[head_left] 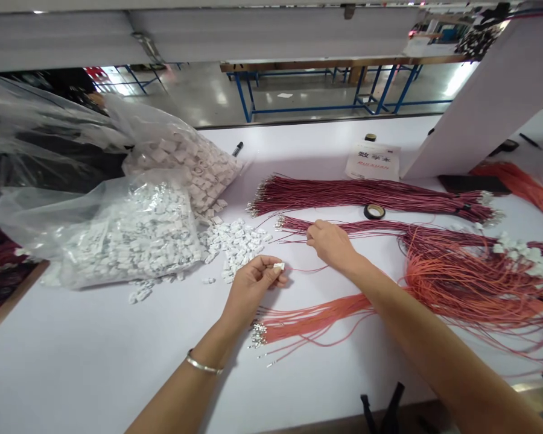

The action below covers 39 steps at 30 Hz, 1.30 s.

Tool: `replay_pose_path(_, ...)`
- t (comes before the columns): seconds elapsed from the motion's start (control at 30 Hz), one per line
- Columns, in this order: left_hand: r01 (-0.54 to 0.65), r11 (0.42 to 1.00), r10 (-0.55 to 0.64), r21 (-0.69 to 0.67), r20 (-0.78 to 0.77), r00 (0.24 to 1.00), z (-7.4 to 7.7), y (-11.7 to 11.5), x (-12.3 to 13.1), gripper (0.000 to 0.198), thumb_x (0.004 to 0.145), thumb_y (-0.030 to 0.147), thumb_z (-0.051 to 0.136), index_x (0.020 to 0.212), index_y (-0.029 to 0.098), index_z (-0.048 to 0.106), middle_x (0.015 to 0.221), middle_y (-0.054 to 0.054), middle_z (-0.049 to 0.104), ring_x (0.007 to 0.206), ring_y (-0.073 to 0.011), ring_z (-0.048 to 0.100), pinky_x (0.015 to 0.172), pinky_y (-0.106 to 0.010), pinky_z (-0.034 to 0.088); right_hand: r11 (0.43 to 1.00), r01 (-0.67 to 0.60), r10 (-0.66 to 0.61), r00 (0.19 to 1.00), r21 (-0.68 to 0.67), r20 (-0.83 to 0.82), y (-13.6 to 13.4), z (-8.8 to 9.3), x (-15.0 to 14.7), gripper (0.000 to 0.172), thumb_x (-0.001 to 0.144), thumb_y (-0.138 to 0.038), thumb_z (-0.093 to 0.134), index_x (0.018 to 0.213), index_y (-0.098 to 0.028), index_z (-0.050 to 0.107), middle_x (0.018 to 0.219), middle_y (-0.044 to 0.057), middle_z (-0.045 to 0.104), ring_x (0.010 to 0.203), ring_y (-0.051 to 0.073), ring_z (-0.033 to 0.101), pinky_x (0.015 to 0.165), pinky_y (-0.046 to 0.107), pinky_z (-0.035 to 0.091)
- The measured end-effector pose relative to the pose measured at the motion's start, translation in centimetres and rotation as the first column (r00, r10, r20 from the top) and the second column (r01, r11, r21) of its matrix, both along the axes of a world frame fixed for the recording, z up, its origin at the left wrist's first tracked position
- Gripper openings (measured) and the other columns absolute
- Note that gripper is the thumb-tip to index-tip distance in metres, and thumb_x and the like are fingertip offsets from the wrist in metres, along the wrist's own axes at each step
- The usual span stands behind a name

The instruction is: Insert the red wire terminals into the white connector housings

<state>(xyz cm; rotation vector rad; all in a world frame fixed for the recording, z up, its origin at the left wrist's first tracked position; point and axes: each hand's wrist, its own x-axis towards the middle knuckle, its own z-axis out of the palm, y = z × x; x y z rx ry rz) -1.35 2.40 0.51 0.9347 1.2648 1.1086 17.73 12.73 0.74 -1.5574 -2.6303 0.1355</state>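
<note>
My left hand [259, 276] pinches a small white plastic connector housing [279, 266] between thumb and fingers. An orange-red wire [308, 270] runs from the housing toward the right, passing below my other hand. My right hand [329, 242] is closed at the smaller dark red wire bundle [366, 226], its fingertips pressed together on the wires; how many it grips is hidden. Nearer to me lies an orange-red wire bundle [317, 317], with bare metal terminals at its left end. A pile of loose white connector housings [239, 241] spreads beyond my left hand.
Clear plastic bags of white housings [154, 229] and paler, larger housings [185, 160] stand at left. A thick dark red wire bundle [344, 194] crosses the back, near a black tape roll [374, 211]. Wires with white connectors [529, 259] heap at right. A slanted white post [484, 96] rises behind.
</note>
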Motion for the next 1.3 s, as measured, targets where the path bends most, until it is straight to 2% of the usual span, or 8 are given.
replay_pose_path(0.13,0.01,1.0,-0.01,0.0,0.001,1.0,0.0,0.0,-0.1,0.023,0.079,0.034,0.076,0.089,0.016,0.068,0.068,-0.004,0.074,0.063,-0.0163,0.067,0.065,-0.029,0.048,0.996,-0.07,0.068,0.997,0.06,0.029,-0.6,0.0,0.5,0.014,0.095,-0.02,0.055,0.097,-0.013,0.067,0.099,0.012,0.065,0.094,0.024,0.059,0.079,0.033,0.037)
replay_pose_path(0.3,0.021,1.0,-0.021,0.023,-0.008,1.0,0.1,-0.1,0.0,0.022,0.079,0.034,0.076,0.089,0.016,0.068,0.069,-0.004,0.074,0.064,-0.0163,0.067,0.064,-0.028,0.046,0.988,-0.082,0.093,0.992,0.132,-0.082,-2.2,-0.1,2.2,0.01,0.096,-0.018,0.055,0.092,-0.015,0.064,0.098,0.01,0.065,0.096,0.023,0.058,0.08,0.033,0.035)
replay_pose_path(0.5,0.023,0.999,-0.022,0.032,-0.011,1.0,-0.1,-0.1,0.0,0.021,0.08,0.034,0.075,0.089,0.017,0.067,0.07,-0.003,0.074,0.064,-0.0158,0.067,0.064,-0.028,0.047,0.998,0.021,-0.029,0.987,-0.056,-0.16,-3.4,0.5,1.5,0.006,0.095,-0.021,0.057,0.097,-0.019,0.063,0.086,0.005,0.072,0.077,0.019,0.062,0.075,0.03,0.035)
replay_pose_path(0.67,0.021,0.999,-0.022,0.042,0.008,1.0,-0.5,-0.1,-0.1,0.022,0.081,0.034,0.074,0.093,0.017,0.066,0.07,-0.003,0.074,0.065,-0.0164,0.069,0.067,-0.029,0.049,0.981,-0.168,0.115,0.904,-0.096,-0.411,-4.4,1.1,-0.4,0.008,0.093,-0.02,0.06,0.09,-0.021,0.067,0.089,0.002,0.07,0.08,0.015,0.062,0.075,0.026,0.039)
replay_pose_path(0.87,0.029,0.998,-0.028,0.047,-0.022,0.999,-0.5,-0.2,-0.2,0.021,0.081,0.034,0.075,0.092,0.017,0.067,0.07,-0.003,0.075,0.066,-0.0167,0.069,0.066,-0.029,0.049,0.943,-0.32,0.202,0.771,-0.093,-0.604,-5.5,-0.7,1.2,0.013,0.087,-0.008,0.061,0.088,-0.018,0.068,0.083,0.001,0.066,0.075,0.012,0.059,0.071,0.023,0.043)
replay_pose_path(1.1,0.079,0.995,-0.074,0.062,-0.08,0.994,-0.5,-0.4,-0.5,0.021,0.084,0.035,0.072,0.093,0.017,0.066,0.069,-0.003,0.074,0.065,-0.0154,0.067,0.064,-0.027,0.045,0.942,-0.31,0.121,0.667,-0.126,-0.735,-5.0,-1.2,2.6,0.01,0.081,-0.009,0.069,0.082,-0.018,0.07,0.082,0.001,0.064,0.074,0.012,0.059,0.069,0.022,0.044)
replay_pose_path(1.2,0.08,0.995,-0.074,0.062,-0.088,0.993,-0.5,-0.4,-0.5,0.022,0.084,0.035,0.072,0.093,0.016,0.066,0.069,-0.002,0.074,0.065,-0.0152,0.066,0.064,-0.026,0.044,0.959,-0.243,0.038,0.622,-0.146,-0.782,-4.8,-0.9,2.7,0.007,0.083,-0.013,0.067,0.08,-0.018,0.07,0.077,0.001,0.066,0.072,0.012,0.059,0.068,0.022,0.044)
replay_pose_path(1.3,0.083,0.995,-0.078,0.058,-0.085,0.993,-0.3,-0.4,-0.3,0.022,0.084,0.035,0.072,0.093,0.016,0.066,0.069,-0.002,0.073,0.065,-0.0146,0.066,0.064,-0.026,0.044,0.971,-0.15,-0.06,0.607,-0.189,-0.792,-5.4,-0.8,2.4,0.006,0.086,-0.022,0.064,0.085,-0.02,0.071,0.069,-0.002,0.066,0.061,0.01,0.054,0.059,0.021,0.039)
